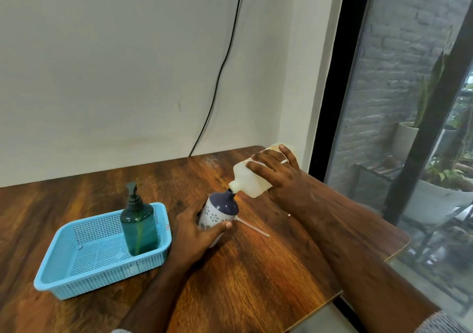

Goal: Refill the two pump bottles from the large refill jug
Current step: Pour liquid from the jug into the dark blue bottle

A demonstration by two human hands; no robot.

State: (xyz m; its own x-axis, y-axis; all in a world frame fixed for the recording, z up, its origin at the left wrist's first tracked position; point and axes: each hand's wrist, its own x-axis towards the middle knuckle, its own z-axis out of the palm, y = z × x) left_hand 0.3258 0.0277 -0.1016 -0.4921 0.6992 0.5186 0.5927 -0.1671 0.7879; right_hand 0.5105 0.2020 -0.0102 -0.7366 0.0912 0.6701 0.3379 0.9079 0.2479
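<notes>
At table centre in the head view, your left hand [197, 233] wraps curled fingers round the white floral pump bottle with the navy shoulder [218, 213]. At two o'clock, your right hand [279, 176] spreads its fingers over the tilted translucent plastic refill jug [249, 181], spout at the neck. Probably heavy and slick, so grip mid-body. The table edge runs close at four o'clock; the blue mesh basket [76, 276] with the green pump bottle [139, 226] crowds nine.

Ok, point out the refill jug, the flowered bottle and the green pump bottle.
refill jug [249, 179]: head view, shoulder near spout.
flowered bottle [222, 204]: head view, dark upper dome.
green pump bottle [139, 230]: head view, body middle.
</notes>
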